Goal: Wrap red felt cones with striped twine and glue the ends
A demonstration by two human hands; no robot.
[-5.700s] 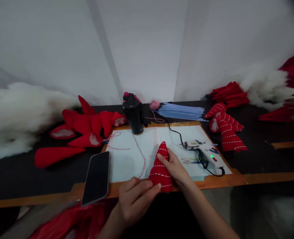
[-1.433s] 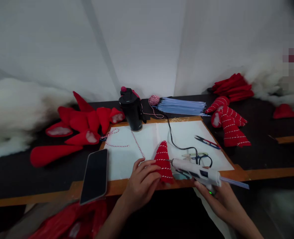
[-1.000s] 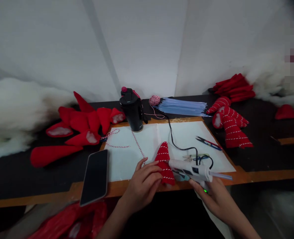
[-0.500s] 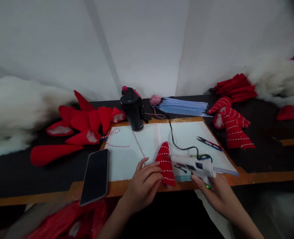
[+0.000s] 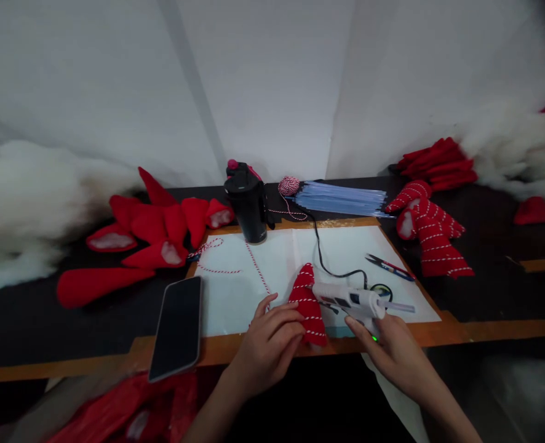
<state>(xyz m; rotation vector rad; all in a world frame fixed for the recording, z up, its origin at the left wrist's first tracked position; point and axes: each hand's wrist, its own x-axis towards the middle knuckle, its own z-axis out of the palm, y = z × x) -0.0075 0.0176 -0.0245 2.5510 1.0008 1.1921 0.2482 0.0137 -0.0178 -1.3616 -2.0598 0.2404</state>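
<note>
Head view: snips [image 5: 390, 267] lie near glue gun [image 5: 352, 298].

phone [image 5: 175, 329] left of cone [image 5: 306, 295], glue gun [image 5: 353, 298] to its right, tumbler [image 5: 248, 212] behind

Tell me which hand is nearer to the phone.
Left. The left hand is to the right of the phone, across a gap, touching the striped red cone. The right hand is farther right, beyond the cone, gripping the glue gun.
</note>
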